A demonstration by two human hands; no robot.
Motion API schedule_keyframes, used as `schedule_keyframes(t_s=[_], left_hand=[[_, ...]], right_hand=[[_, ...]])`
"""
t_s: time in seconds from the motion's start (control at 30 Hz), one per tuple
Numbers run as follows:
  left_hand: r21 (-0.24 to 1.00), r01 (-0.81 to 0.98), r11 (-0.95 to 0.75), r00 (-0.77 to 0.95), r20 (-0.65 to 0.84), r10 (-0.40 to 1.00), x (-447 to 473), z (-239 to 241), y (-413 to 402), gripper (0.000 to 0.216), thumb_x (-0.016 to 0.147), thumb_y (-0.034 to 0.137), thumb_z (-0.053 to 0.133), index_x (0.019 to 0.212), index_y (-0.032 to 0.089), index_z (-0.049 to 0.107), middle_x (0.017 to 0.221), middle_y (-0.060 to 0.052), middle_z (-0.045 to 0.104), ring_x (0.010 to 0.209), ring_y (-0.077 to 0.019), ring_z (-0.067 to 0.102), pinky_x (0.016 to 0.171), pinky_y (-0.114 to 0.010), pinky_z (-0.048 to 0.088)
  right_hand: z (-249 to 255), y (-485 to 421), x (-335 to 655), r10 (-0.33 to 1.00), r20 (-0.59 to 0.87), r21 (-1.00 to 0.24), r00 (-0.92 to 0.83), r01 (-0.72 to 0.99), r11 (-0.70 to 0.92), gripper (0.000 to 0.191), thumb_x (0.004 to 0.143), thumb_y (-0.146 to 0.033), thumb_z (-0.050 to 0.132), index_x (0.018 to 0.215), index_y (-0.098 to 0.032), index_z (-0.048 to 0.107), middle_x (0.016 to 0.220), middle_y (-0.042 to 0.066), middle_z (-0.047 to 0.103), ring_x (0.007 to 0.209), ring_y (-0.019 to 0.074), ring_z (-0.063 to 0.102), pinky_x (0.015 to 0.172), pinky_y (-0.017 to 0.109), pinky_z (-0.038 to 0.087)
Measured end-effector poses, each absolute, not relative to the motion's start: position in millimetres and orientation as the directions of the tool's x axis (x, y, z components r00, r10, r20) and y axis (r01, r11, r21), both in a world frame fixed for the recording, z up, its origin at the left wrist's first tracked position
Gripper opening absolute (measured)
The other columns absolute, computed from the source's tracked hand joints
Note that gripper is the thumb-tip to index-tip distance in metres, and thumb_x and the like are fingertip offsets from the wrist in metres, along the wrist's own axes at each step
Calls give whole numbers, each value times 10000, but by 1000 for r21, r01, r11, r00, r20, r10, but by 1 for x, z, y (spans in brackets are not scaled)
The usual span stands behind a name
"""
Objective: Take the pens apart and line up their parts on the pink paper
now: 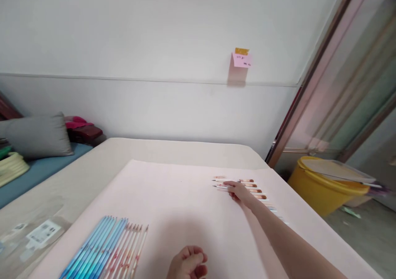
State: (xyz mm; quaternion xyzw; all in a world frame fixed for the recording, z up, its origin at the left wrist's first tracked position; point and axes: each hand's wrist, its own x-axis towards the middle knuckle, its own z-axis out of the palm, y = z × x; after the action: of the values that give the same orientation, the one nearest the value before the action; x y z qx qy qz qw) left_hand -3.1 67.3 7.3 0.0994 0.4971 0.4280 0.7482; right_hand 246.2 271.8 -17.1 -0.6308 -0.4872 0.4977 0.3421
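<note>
My right hand (237,191) reaches to the far right of the pink sheet, its fingers closed on a white pencil (220,186) whose dark tip points left. Just beyond lies another white pencil (220,180), also pointing left. Beside that hand, printed pencil ends (256,190) lie in a row running toward me. My left hand (188,263) is low in the middle, fingers curled in with the thumb against them; nothing shows in it. To its left are white pencils with red patterns (128,252) and several blue pencils (94,248), side by side with tips away from me.
A pink sheet (173,196) covers much of the pale table (173,149). Clear plastic packaging with a label (43,232) lies at the left. Beyond are a grey cushion (37,135), a white wall with a pink note (241,60), and a yellow bin (324,188) at the right.
</note>
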Motion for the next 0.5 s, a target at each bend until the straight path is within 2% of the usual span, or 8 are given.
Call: schedule_keyframes(t_s=[0.13,0.27,0.4,0.5], left_hand=[[583,-532,614,152,-648,746,-2,8,68,231,526,191,704,666,155,523,616,-9,609,461,-100,550,470,-215,373],[577,-526,625,159,-655,738,-2,11,68,206,554,179,687,677,154,523,634,-12,613,479,-97,551,464,-205,364],[550,-542,636,195,-654,731,-3,19,65,197,576,167,676,700,157,522,654,-9,608,500,-90,543,456,-193,350],[533,-569,626,207,-645,736,-3,27,61,184,594,170,662,711,160,520,668,-6,602,511,-81,536,457,-183,344]], right_hand=[[-8,262,243,971,-231,-943,57,234,-238,311,677,-176,584,986,-159,613,430,-75,470,405,85,445,418,200,314],[2,246,243,971,-169,-964,167,176,-198,401,632,-229,578,1030,-180,598,538,-39,557,504,108,514,482,214,365],[10,207,232,940,-143,-972,310,135,-193,362,637,-291,551,972,-160,595,658,9,599,579,121,551,525,224,401],[14,154,207,947,-174,-971,270,112,-210,315,636,-298,560,900,-133,610,589,20,588,546,132,548,493,225,398]])
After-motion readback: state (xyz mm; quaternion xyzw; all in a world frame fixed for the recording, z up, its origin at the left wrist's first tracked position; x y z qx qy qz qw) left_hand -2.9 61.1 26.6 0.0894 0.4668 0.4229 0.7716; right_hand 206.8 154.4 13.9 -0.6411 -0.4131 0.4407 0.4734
